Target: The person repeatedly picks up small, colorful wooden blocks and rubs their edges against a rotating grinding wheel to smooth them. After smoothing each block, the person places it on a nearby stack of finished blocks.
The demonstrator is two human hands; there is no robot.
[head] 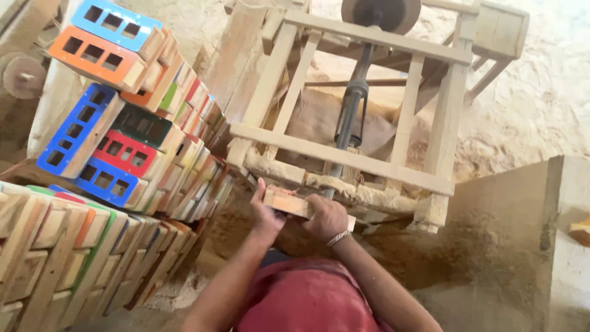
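Note:
Both my hands hold a plain rectangular wooden block (284, 200) low in the middle of the view. My left hand (264, 215) grips its left end. My right hand (326, 216), with a metal bracelet on the wrist, wraps over its right part. The block sits just in front of the lower rail of a rough wooden frame (344, 158) that carries a dark vertical shaft (351, 104) and a round disc at the top. My red shirt fills the bottom of the picture.
A tall stack of wooden pieces with painted faces and square holes (117, 123), in blue, orange, red and green, stands at the left. Sawdust covers the ground (541, 92). A concrete ledge (565, 203) rises at the right.

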